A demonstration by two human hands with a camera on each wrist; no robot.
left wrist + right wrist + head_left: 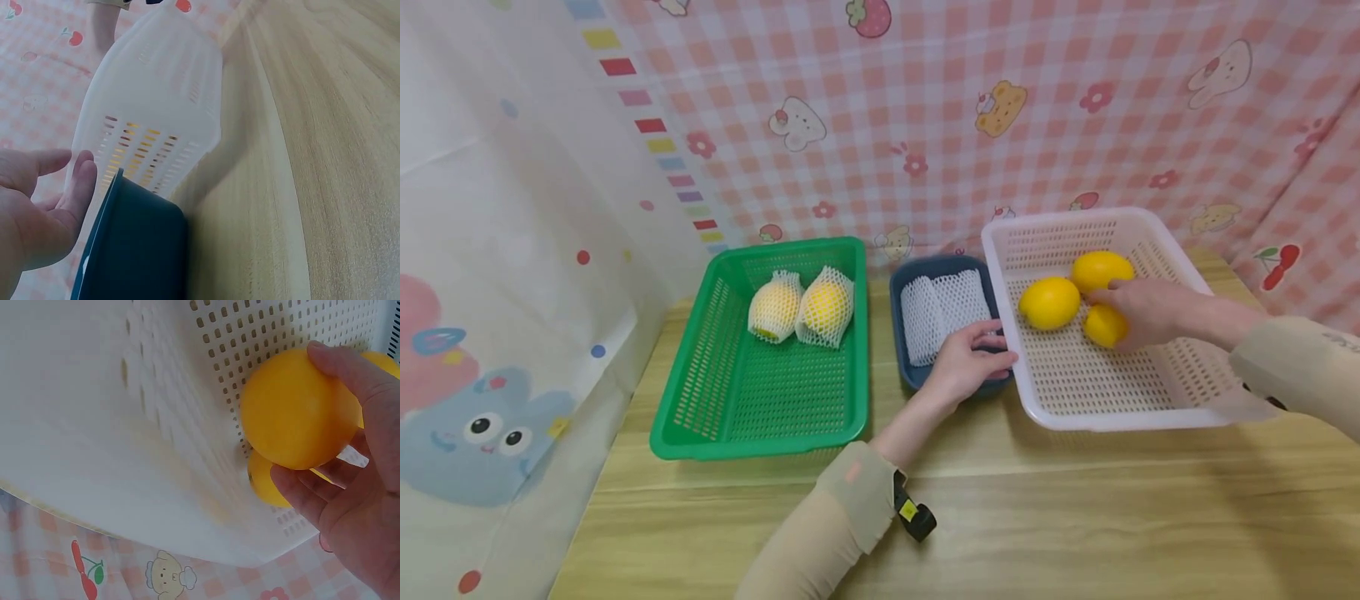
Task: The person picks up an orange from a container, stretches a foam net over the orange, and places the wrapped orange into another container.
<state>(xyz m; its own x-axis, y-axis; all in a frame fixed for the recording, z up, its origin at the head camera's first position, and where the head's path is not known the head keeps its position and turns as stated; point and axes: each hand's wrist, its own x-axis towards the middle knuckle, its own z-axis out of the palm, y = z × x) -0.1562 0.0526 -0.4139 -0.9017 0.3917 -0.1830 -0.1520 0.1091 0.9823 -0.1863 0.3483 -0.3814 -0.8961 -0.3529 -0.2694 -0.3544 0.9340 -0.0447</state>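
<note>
My right hand is inside the white basket, its thumb and fingers around a lemon. Two more lemons lie beside it: one lemon to the left and another lemon behind. My left hand reaches over the front right of the small dark blue bin, fingertips at the white basket's left rim. In the left wrist view its fingers look loosely bent, with nothing between them. White foam net sleeves lie in the bin.
A green basket stands on the left, holding two lemons in foam nets, one netted lemon beside another netted lemon. All the containers rest on a wooden table. A pink checkered cloth hangs behind them.
</note>
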